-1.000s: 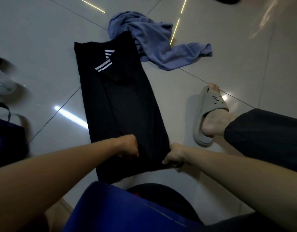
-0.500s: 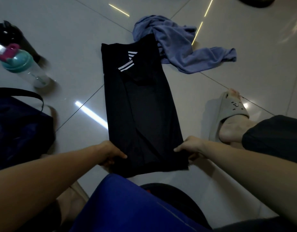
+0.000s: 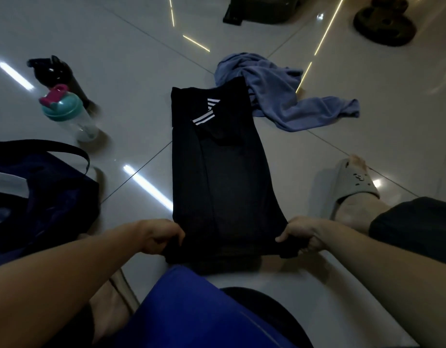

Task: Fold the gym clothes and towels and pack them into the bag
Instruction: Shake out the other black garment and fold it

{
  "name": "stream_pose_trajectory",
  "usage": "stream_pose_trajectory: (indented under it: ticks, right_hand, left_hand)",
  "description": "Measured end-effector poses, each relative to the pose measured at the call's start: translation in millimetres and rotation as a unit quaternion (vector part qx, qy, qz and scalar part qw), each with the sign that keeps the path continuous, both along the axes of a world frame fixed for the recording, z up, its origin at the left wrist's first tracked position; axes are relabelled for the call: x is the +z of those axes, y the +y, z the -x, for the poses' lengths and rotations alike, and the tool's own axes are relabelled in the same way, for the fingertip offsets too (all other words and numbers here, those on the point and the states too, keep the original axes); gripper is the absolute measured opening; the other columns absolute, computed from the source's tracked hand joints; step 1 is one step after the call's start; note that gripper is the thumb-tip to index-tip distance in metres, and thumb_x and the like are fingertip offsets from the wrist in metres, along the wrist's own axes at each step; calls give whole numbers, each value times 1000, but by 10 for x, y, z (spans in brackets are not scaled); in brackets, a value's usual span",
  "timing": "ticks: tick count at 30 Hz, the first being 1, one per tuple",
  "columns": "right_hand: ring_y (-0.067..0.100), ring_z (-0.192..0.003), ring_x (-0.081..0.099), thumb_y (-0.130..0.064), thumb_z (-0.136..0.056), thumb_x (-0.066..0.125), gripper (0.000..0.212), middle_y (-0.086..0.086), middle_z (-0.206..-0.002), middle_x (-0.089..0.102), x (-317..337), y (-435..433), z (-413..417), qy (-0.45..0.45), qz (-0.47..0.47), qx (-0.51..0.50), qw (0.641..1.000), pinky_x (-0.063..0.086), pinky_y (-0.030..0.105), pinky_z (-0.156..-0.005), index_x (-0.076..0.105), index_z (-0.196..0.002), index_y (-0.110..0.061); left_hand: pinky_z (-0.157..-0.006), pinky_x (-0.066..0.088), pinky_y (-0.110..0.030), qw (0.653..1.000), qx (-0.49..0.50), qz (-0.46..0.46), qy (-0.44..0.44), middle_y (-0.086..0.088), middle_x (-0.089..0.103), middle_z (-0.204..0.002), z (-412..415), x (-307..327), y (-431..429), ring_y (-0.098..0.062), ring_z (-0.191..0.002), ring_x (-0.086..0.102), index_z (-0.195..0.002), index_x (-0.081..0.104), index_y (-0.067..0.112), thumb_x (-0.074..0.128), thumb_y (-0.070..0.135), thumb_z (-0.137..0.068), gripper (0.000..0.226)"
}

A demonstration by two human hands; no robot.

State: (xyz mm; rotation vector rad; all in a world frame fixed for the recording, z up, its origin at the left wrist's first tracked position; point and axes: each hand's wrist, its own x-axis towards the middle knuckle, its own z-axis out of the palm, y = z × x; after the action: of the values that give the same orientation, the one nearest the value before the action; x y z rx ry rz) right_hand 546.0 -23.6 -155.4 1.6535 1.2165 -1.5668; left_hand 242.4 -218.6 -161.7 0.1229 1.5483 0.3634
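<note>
Tiled floor (image 3: 141,59), open navy bag (image 3: 53,197), left hand (image 3: 161,237), right hand (image 3: 302,232) gripping garment (image 3: 224,184)

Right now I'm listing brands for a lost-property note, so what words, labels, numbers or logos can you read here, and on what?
No words or numbers can be read anywhere.
On the black garment: only white slanted stripes, no lettering.
On the grey slipper: a small dark mark, too small to read.
On the teal-lidded bottle: no label visible.
On the dark bag: no print visible.
</note>
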Motion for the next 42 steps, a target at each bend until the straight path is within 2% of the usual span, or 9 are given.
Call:
stream_pose_trajectory:
  ticks: [6,12,14,16,18,21,25,32,42]
  right_hand:
    - [16,-43,58,-14,-102,52,14,11,-61,66,312,27,33,-18,55,14,998,32,20,-41,53,-94,-3]
    - [25,-36,59,4,-100,49,15,15,-53,60,550,-35,171,28,-10,-63,998,43,22,-31,51,-85,5]
    - [26,-39,60,10,-96,53,9,17,-64,61,608,-50,208,57,-43,-77,994,46,26,-37,53,-104,7]
    - [25,-45,57,16,-92,55,66,21,-78,61,614,44,177,105,-74,-65,990,45,29,-45,34,-148,-10]
    - [26,-50,55,17,-91,56,83,25,-88,63,763,83,168,169,-77,-25,982,45,35,-51,24,-156,-23]
    - [21,-41,53,14,-98,46,35,28,-87,66,997,56,152,167,-87,29,982,48,29,-48,60,-125,-2]
    - [23,-55,63,9,-99,44,33,25,-95,69,1082,-11,89,150,-32,70,986,56,34,-62,77,-102,2]
    - [17,-60,57,5,-101,39,35,20,-94,69,1134,0,82,136,58,83,986,53,29,-61,72,-113,-1]
    - [8,-47,45,-6,-101,53,10,4,-67,52,978,381,510,163,3,-25,986,46,21,-46,60,-105,0]
  left_hand:
    - [-64,46,-30,997,-14,64,38,-14,59,-76,88,109,-58,-27,-74,58,-80,55,1,43,-8,-86,16]
    - [-47,51,-25,991,89,65,69,-11,49,-62,237,350,-56,-21,-52,56,-70,53,3,50,-1,-95,25]
    - [-48,52,-27,992,98,68,46,-11,56,-65,268,461,-93,-22,-57,58,-80,58,-2,53,1,-96,17]
    - [-49,53,-27,994,80,70,16,-14,67,-69,313,577,-149,-23,-55,63,-94,63,-8,53,2,-97,14]
    - [-49,53,-25,997,56,55,1,-16,70,-72,349,664,-196,-23,-57,63,-103,64,-10,50,2,-99,19]
    - [-56,54,-28,999,33,2,-17,-14,68,-76,388,751,-224,-22,-64,60,-96,65,-3,48,-1,-95,17]
    - [-56,49,-25,999,-29,-4,-26,-10,62,-76,411,820,-258,-17,-59,55,-88,66,4,51,3,-96,17]
    - [-52,36,-20,991,-124,-21,-46,-1,56,-75,476,867,-216,-10,-57,44,-103,73,8,61,18,-96,17]
    - [-42,28,-21,990,123,-62,-11,-4,44,-64,742,624,179,-14,-50,36,-73,46,13,42,6,-85,15]
